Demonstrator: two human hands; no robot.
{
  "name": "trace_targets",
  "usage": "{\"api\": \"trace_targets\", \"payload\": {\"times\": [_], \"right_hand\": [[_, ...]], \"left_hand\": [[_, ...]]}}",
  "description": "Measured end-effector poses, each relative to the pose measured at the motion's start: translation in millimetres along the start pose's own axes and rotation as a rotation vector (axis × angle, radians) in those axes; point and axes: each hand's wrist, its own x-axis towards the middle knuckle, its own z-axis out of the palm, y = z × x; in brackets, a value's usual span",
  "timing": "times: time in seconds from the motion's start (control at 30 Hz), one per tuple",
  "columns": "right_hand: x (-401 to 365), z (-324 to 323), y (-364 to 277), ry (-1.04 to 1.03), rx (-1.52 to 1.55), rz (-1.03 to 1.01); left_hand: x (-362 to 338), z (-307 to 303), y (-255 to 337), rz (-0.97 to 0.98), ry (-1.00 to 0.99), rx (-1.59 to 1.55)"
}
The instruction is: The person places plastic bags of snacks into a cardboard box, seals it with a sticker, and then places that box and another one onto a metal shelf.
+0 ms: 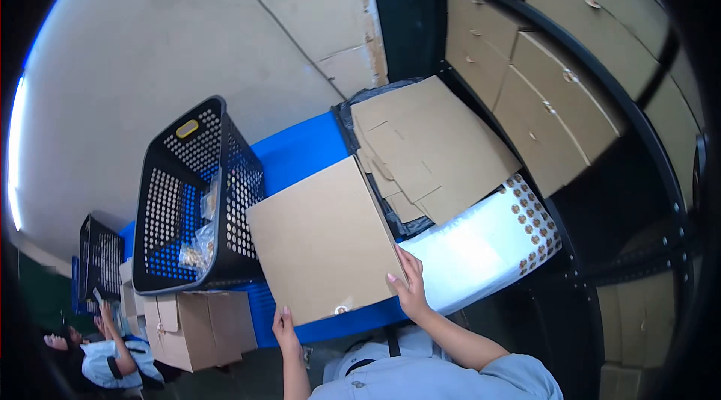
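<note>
A flat, closed cardboard box (323,238) lies in front of me over the blue table, with a small round mark near its front edge. My left hand (286,329) grips the box at its near left corner. On the right edge, my right hand (409,280) holds the box with the thumb on top. Behind it, flat cardboard sheets (435,144) rest on black plastic. A white sheet with rows of round brown stickers (529,223) lies to the right.
A black perforated basket (244,167) with small plastic bags stands at the left on the blue table (300,148). Below it is an open cardboard box (214,329). Another person (113,359) is at the far left. Shelves of cardboard boxes (552,111) stand at the right.
</note>
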Motion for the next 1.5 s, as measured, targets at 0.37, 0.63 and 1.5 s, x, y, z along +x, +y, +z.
{"api": "trace_targets", "payload": {"times": [0.37,0.63,1.5], "right_hand": [[-128,-25,-94,0.390,0.040,-0.190],[-276,-63,-129,0.755,-0.151,-0.111],[-680,-341,-198,2.046,-0.287,-0.394]], "left_hand": [[-67,-27,41,0.214,-0.055,-0.134],[-150,12,91,0.174,-0.468,-0.060],[-581,281,97,0.469,-2.044,-0.283]]}}
